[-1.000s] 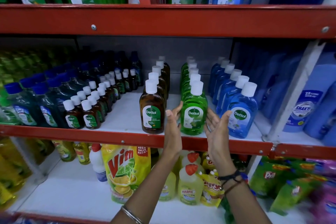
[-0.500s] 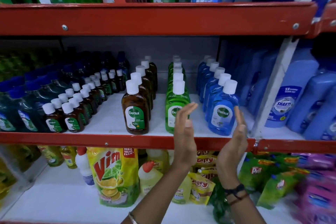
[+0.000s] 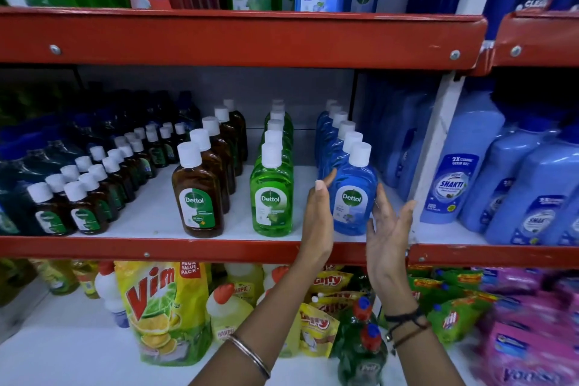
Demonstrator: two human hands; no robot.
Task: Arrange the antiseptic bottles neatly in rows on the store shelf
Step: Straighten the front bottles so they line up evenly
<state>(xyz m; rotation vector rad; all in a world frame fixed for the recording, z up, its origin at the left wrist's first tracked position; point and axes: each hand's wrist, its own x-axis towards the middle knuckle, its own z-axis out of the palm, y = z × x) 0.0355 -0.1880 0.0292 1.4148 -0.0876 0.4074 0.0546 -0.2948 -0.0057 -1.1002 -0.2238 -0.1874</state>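
Observation:
Three rows of white-capped Dettol antiseptic bottles stand front to back on the middle shelf: brown, green and blue. The front blue bottle stands upright at the shelf's front edge. My left hand lies flat against its left side, fingers extended upward. My right hand is spread open at its right side, fingers near or just touching the bottle. Neither hand is closed around it.
Small brown bottles and dark blue-capped bottles fill the shelf's left part. A white upright post stands right of the blue row, with large blue Shakti bottles beyond. The red upper shelf edge hangs overhead. Pouches and cleaners crowd the shelf below.
Both hands have moved right, from either side of the green front bottle to either side of the blue front bottle. The view has shifted right as well.

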